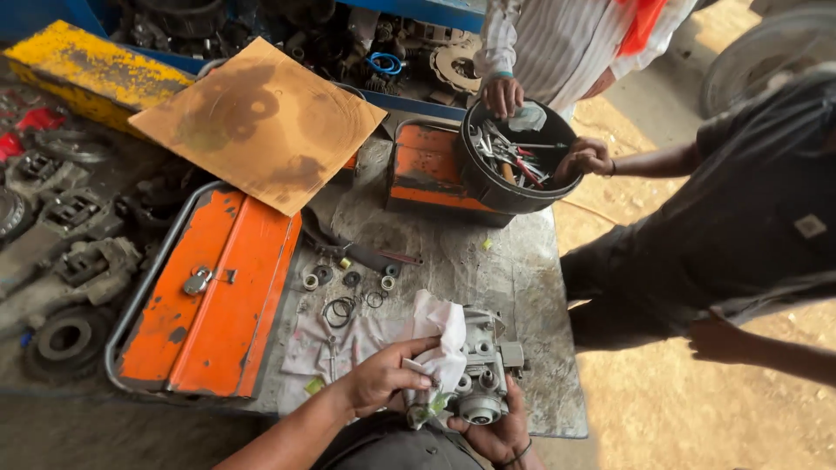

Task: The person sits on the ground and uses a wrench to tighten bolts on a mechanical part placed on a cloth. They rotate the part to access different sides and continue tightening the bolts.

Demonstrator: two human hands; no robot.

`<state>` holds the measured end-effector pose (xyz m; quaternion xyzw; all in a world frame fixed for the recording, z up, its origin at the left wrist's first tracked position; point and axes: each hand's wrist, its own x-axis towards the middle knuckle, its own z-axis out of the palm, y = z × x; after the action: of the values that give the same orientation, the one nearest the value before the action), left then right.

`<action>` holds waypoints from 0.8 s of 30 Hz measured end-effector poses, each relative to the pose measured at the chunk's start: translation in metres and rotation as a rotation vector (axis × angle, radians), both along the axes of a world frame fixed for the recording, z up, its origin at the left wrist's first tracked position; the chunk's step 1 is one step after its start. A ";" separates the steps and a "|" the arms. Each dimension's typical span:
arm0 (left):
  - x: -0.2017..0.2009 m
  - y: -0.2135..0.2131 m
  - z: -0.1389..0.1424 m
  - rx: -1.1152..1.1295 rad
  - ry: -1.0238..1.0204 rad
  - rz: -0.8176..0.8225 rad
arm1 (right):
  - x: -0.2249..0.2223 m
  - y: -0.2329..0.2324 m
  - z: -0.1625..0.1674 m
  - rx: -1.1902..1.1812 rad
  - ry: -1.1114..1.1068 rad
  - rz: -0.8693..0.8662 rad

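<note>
Left hand presses white rag against grey valve body cradled in right hand.

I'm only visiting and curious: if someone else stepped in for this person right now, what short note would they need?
Left hand: presses a white cloth against the grey metal valve body.
Right hand: cradles the valve body from below, at the near edge of the workbench.
Nearby: small rings and washers lie loose on the bench behind the hands, beside an orange toolbox. Two other people have their hands at a black bucket of tools at the far end.
Done: the part is off the bench, being wiped.
Left: how clean it is cannot be told; the loose rings remain unfitted.
</note>
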<state>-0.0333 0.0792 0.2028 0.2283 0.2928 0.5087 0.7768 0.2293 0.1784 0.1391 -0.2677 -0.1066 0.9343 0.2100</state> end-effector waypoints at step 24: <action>0.126 -0.012 -0.125 -0.215 0.697 0.798 | 0.084 0.044 -0.016 -0.028 0.199 0.429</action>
<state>0.0927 0.0667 0.0781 0.1739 0.6477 0.6254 0.3989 0.3135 0.2226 0.1236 -0.1484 -0.1267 0.9807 0.0121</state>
